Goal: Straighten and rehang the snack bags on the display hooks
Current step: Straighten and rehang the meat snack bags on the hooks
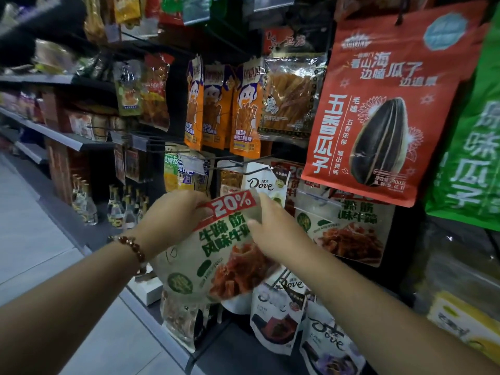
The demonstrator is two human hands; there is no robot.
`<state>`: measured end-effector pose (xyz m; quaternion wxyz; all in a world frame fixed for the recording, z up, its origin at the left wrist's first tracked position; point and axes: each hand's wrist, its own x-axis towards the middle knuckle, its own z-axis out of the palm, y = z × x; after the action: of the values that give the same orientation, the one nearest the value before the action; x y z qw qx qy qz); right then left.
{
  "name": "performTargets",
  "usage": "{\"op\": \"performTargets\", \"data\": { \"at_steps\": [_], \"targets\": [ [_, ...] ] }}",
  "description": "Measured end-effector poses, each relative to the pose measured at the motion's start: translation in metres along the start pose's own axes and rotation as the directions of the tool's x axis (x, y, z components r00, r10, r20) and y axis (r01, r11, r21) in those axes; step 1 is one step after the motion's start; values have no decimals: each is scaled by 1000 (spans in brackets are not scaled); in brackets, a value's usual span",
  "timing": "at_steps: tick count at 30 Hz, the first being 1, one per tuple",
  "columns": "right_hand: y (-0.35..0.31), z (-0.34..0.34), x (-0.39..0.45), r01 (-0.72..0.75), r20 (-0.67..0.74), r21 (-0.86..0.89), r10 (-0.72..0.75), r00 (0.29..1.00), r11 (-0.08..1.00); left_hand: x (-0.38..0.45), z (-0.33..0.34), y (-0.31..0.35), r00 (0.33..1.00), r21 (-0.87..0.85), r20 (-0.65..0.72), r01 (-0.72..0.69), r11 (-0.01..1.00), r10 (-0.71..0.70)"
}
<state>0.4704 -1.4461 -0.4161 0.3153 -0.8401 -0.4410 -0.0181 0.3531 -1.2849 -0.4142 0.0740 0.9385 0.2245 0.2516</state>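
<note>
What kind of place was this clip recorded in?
Most likely a shop aisle: snack bags such as the red seed bag hang on display hooks, and bottles stand on shelves.

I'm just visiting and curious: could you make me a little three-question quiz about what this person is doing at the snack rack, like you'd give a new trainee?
1. True or false: the bag with the red 20% banner already hangs on a hook.
2. Which hands grip that bag? A) left hand only B) right hand only C) both
3. Fill in: the big red sunflower seed bag hangs ____ the matching 20% bag on the rack.

Key
1. False: it is held in the air, tilted, below the bare hook.
2. C: the left hand and right hand both grip its top edge.
3. above
</note>
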Motion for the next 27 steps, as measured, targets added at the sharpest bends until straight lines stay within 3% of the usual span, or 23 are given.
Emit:
{"op": "performTargets", "data": {
  "at_steps": [3,5,10,12,17,20,23,27],
  "targets": [
    [-21,-6,57,-200,0,-103,201,980,974,4,9,3,998,-7,-62,-13,1000,13],
    [-24,-13,95,-359,-99,-159,347,933,920,10,12,3,993,4,-117,-27,1000,27],
    [0,-8,164,-512,-263,-327,444,857,794,19,7,-7,983,28,-169,-68,997,72],
    [11,-5,177,-511,-274,-430,431,860,745,18,5,-14,985,35,-156,-67,997,72],
    [19,6,189,-486,-233,-572,437,869,661,6,13,-45,970,277,-191,-91,957,148],
    [13,13,188,-411,-242,-669,340,909,619,1,18,-62,961,213,-222,-114,970,161],
    [6,12,183,-366,-246,-703,274,930,610,-2,13,-68,988,88,-119,-86,992,97],
    [-9,13,165,-353,-230,-670,270,935,653,-2,-5,-72,999,58,6,-48,997,48]
  ]
}}
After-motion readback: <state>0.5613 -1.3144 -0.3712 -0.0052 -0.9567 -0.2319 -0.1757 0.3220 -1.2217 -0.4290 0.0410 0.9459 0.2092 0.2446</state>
